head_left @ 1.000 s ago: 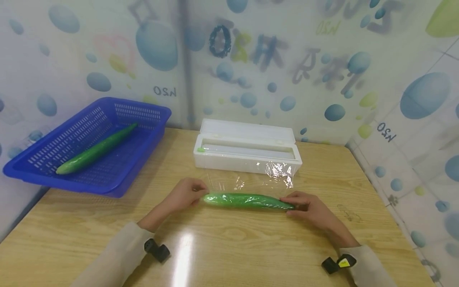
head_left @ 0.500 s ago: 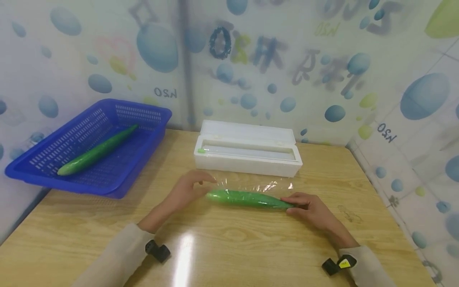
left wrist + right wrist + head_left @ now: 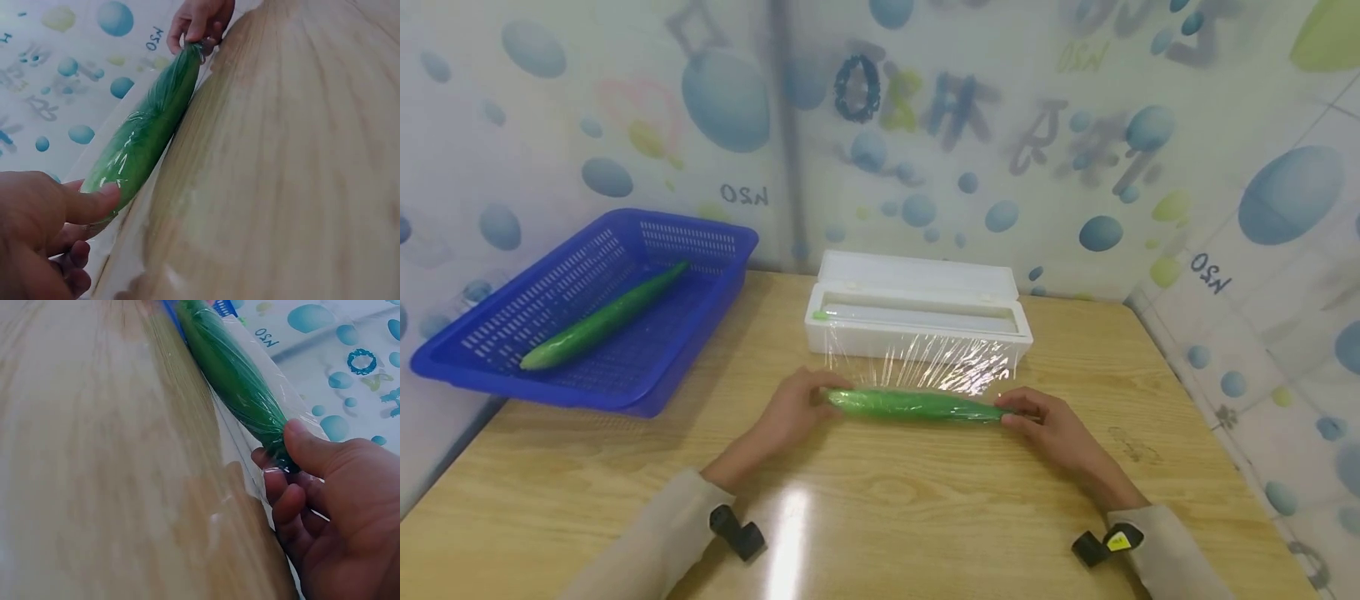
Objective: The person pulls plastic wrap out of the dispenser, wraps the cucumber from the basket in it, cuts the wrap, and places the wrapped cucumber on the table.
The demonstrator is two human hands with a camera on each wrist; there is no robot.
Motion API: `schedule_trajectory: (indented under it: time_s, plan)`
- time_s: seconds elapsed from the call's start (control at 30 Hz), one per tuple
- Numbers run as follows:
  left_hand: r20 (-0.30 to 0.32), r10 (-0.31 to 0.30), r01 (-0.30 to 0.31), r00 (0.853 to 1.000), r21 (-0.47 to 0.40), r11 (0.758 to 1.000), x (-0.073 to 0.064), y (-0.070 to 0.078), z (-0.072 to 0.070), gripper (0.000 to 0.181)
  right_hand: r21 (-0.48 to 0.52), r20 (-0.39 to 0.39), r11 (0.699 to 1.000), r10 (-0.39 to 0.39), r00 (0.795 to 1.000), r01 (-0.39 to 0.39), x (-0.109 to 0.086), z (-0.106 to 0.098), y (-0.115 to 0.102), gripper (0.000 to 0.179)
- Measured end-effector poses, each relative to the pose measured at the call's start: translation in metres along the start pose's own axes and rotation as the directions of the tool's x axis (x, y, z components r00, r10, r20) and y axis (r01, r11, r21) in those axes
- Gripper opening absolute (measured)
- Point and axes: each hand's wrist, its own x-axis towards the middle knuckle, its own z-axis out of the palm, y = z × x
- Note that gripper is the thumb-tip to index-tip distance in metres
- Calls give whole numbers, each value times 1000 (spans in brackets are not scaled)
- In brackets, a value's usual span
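Note:
A green cucumber wrapped in clear cling film lies crosswise between my hands. My left hand pinches its pale end, thumb on top in the left wrist view. At the darker, tapered end, my right hand pinches the tip and the film gathered there. The cling film stretches, creased and shiny, from the cucumber back to a white dispenser box, whose lid stands up. Inside the box lies a film roll with a light green piece at its left end.
A blue plastic basket stands at the back left, with another cucumber lying in it. The wooden table meets a patterned wall behind the box and another at the right.
The left hand lifted off the pale end and now grips it again. The cucumber has shifted slightly toward the box, and the film between them shows more creases.

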Motion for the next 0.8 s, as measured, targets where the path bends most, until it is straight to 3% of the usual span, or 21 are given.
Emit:
schedule_trajectory:
  time_s: [0.27, 0.57, 0.8]
  plan:
    - [1, -132, 132, 991, -60, 989, 1, -5, 1, 36, 10, -22, 1000, 29, 999, -29, 5, 1, -1, 33]
    - [-5, -163, 162, 987, -105, 981, 5, -8, 3, 33, -67, -124, 994, 83, 989, -92, 11, 3, 0, 37]
    - [-15, -203, 199, 979, -131, 971, 7, -9, 4, 33, -24, -144, 994, 104, 984, -108, 14, 4, -2, 38]
